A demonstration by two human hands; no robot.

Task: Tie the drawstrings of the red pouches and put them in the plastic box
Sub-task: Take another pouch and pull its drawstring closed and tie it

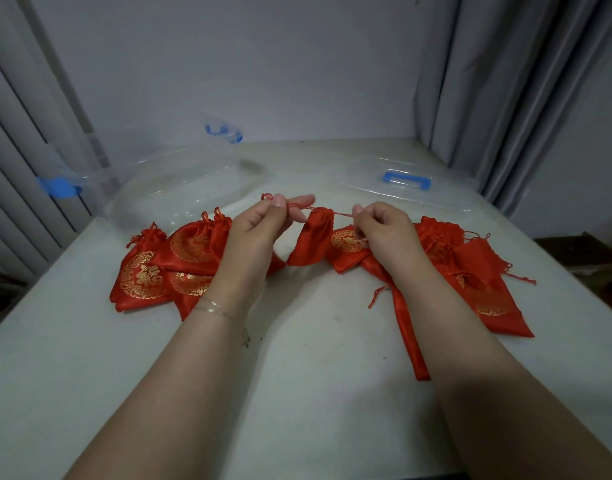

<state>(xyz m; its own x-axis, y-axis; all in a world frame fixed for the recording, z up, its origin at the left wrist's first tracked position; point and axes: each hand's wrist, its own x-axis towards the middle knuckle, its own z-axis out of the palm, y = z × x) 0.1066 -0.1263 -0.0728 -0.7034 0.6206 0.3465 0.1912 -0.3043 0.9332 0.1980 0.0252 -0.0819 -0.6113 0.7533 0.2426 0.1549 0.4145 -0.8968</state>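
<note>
A red satin pouch hangs between my hands just above the table, its neck gathered. My left hand pinches one end of its red drawstring and my right hand pinches the other end, the string stretched sideways. Several red pouches with gold print lie in a pile at the left with gathered necks. Another pile of red pouches lies at the right, partly under my right forearm. The clear plastic box with blue latches stands behind the left pile, open and with nothing in it.
The box's clear lid with a blue handle lies flat at the back right. The white table ends at a pale wall behind. Grey curtains hang at the right and vertical slats at the left.
</note>
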